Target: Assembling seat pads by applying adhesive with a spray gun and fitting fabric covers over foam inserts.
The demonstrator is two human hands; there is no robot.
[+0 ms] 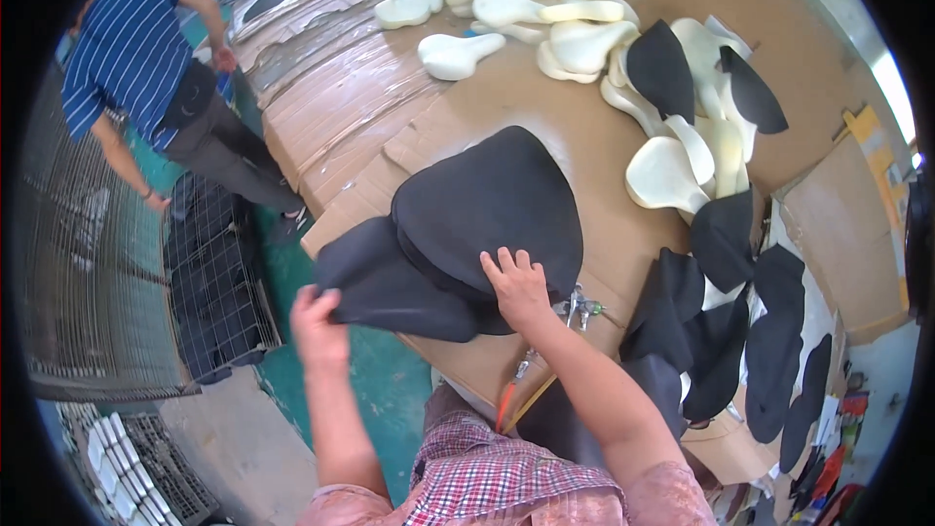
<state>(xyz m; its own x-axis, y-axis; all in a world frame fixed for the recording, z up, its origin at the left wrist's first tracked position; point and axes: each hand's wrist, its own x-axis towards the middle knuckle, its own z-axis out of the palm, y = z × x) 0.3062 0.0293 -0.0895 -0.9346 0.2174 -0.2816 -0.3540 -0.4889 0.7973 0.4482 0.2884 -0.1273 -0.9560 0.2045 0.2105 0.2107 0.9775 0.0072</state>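
Note:
A stack of black saddle-shaped cover pieces (487, 205) lies in front of me on the cardboard-topped table. Another black cover piece (399, 287) sticks out from its left side, over the table edge. Slightly blurred, my left hand (319, 323) has its fingers closed at the left corner of that piece. My right hand (518, 290) lies on the stack's near right part with fingers spread. Just right of this hand is a metal spray gun (581, 308), partly hidden by the stack and my wrist, and an orange hose (505, 403) runs down from there.
Several cream foam saddle pads (502, 2) lie across the table's far side and far right. Black cover pieces (726, 331) are spread at the right. At left, a person in a striped shirt (136, 58) stands by a wire cage (219, 282) holding black pieces.

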